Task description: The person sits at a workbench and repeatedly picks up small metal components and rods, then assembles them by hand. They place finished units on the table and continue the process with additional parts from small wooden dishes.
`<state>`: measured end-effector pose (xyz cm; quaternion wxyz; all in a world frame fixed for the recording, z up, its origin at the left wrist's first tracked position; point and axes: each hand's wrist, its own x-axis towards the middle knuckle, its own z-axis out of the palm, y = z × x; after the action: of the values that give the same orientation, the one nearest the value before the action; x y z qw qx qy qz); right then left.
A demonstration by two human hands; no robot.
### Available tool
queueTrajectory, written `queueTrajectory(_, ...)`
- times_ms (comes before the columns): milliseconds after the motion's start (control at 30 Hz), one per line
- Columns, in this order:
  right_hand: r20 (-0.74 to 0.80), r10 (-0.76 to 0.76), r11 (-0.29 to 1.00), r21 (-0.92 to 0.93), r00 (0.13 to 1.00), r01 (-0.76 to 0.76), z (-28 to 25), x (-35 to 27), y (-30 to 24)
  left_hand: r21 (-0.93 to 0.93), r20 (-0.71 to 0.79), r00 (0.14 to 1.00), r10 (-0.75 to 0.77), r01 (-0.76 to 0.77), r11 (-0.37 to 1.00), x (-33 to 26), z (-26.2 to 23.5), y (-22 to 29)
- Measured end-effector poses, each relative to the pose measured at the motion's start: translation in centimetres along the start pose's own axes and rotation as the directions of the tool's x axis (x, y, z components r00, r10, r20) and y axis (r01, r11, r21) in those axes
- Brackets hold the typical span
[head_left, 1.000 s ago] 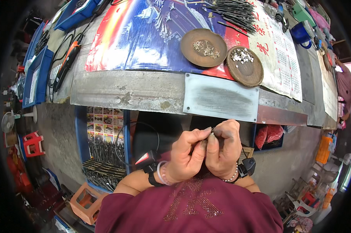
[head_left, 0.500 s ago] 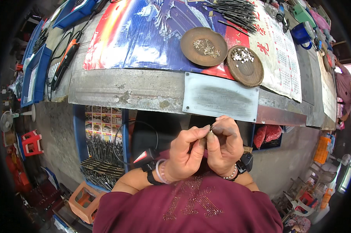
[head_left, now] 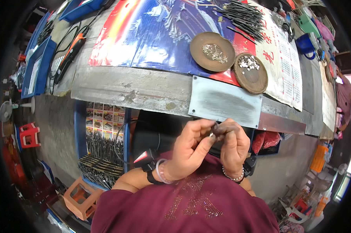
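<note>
My left hand (head_left: 191, 149) and my right hand (head_left: 233, 145) meet close to my chest, below the workbench edge. Together their fingertips pinch a small dark metal part (head_left: 215, 127); its exact shape is too small to tell. On the bench above sit two round brown dishes: one (head_left: 212, 46) holds small metal bits, the other (head_left: 250, 72) holds small shiny pieces. A pile of dark thin metal pieces (head_left: 241, 16) lies farther back on the bench.
A grey metal plate (head_left: 225, 102) hangs at the bench front. A blue tray (head_left: 35, 66) and an orange-black power tool (head_left: 70, 50) lie at the left. Below stand a blue rack of dark tools (head_left: 101, 151), an orange stool (head_left: 80, 198) and a red stool (head_left: 27, 134).
Both hands have stayed together on the small part, with only slight shifts of the fingers. Nothing on the bench has moved.
</note>
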<state>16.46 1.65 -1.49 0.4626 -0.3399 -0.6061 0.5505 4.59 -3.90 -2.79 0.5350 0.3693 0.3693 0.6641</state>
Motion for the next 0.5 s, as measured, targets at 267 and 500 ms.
queueTrajectory(267,-0.045,-0.273,0.824,-0.526,0.961,0.209,2.4,-0.5,1.3,0.127,-0.021,1.0,-0.018,0.02,0.992,0.0,-0.7,0.2)
queueTrajectory(500,-0.066,0.074,0.995,-0.057,0.995,-0.077,1.1,0.2,0.0,-0.027,0.038,0.998,-0.051,0.052,0.998,-0.2,-0.5,0.7)
